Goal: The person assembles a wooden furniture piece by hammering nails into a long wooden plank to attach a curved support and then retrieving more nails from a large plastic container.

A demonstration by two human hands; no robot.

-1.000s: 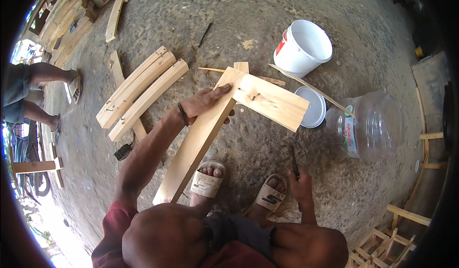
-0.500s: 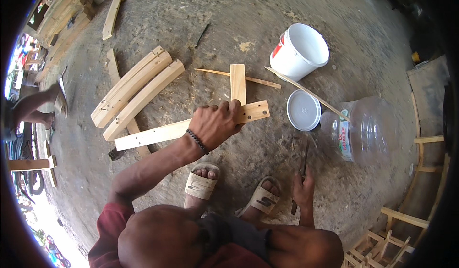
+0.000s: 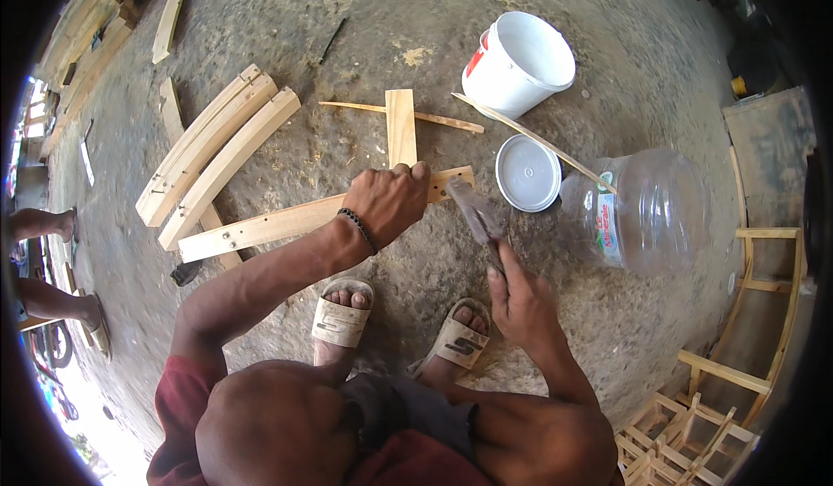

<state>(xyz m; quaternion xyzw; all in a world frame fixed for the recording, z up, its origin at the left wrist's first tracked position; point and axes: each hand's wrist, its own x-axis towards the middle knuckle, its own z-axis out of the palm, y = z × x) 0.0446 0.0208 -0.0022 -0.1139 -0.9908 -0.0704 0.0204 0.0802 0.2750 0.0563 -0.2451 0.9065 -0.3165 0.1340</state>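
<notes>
Two hands, apart, both occupied. Left hand point(image 3: 386, 204): back upward, fingers curled over the wooden board point(image 3: 260, 229) toward its right-hand part. Right hand point(image 3: 521, 304): closed round the handle of a hammer-like tool point(image 3: 475, 213). Tool blurred; far end at the board's right end, contact cannot be told.

Position: board slants across the rough floor point(image 3: 416, 260) in front of the sandals point(image 3: 341, 319), left end nearer the person, what looks like a narrow face up. Short crosspiece point(image 3: 401, 126) extends away from it just beyond the left hand; the hand hides whether the two are joined. Thin strip point(image 3: 451, 123) passes beneath the crosspiece. Dark spots at the board's right end; small marks, perhaps nail heads, near the left.

Handling (judged): board stiff, dry, moderate in weight, unlikely to slip in bare fingers or to break; splinters possible along the edges. Resting on a narrow face, it may tip or twist if struck off centre. Best hold: a firm grip across both side faces close to the crosspiece, fingers well back from the right end. For the tool, low on the handle.

Surroundings: timber stack point(image 3: 208, 156) with protruding nails, left; white bucket point(image 3: 521, 69), grey lid point(image 3: 528, 174) and large clear bottle point(image 3: 659, 213), right.
</notes>
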